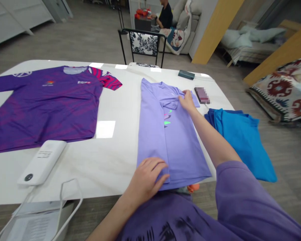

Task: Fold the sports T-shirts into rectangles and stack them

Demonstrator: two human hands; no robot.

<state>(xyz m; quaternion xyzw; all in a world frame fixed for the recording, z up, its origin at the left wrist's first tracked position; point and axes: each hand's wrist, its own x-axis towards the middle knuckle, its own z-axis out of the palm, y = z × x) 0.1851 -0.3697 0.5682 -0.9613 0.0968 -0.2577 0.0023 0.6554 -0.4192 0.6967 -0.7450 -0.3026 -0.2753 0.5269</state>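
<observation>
A lavender T-shirt (182, 147) lies in front of me on the white table (120, 150). Its left side is folded inward over the body, partly covering a green and pink print. My left hand (149, 177) rests on the folded part near the hem, fingers laid on the cloth and thumb apart. Up by the shoulder on the right, my right hand (187, 100) pinches the T-shirt's fabric beside the sleeve; its fingertips are partly hidden. To the left, a purple sports jersey (55, 103) with a pink-striped sleeve lies spread out.
Folded blue clothes (240, 137) overhang the table's right edge. A phone (202, 95) and a dark case (186, 74) lie at the back right. A white device (43, 162) with a cable sits front left. Beyond stand a chair (144, 43) and a seated person (165, 15).
</observation>
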